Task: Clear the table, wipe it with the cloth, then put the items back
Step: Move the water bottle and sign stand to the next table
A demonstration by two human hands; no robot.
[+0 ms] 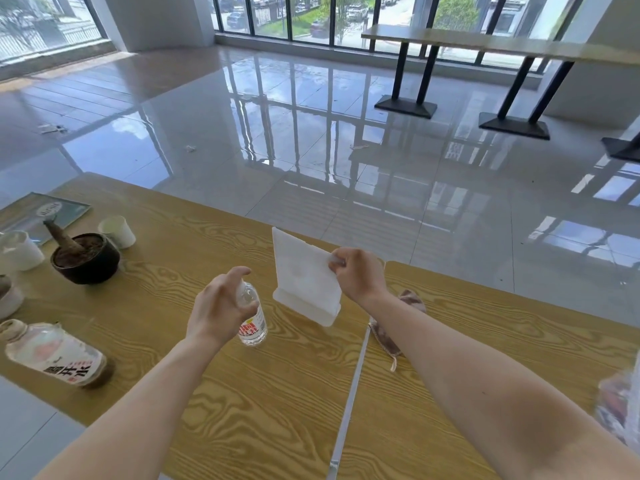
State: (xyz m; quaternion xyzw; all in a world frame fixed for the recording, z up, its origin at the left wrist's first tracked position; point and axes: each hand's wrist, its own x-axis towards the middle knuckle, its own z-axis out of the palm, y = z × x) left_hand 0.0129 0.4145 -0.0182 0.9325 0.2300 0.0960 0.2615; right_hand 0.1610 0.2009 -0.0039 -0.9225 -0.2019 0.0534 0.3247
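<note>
Pinching the acrylic stand, right hand; left hand spread open beside the bottle

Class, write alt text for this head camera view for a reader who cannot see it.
At a wooden table, the right hand pinches a white sign stand while the left hand reaches around a small water bottle. A cloth lies under the right forearm.

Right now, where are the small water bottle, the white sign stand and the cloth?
small water bottle [254, 325]: head view, on its labelled lower body.
white sign stand [300, 275]: head view, on the middle of its upright panel.
cloth [384, 339]: head view, on the fold lying beside the table seam.
</note>
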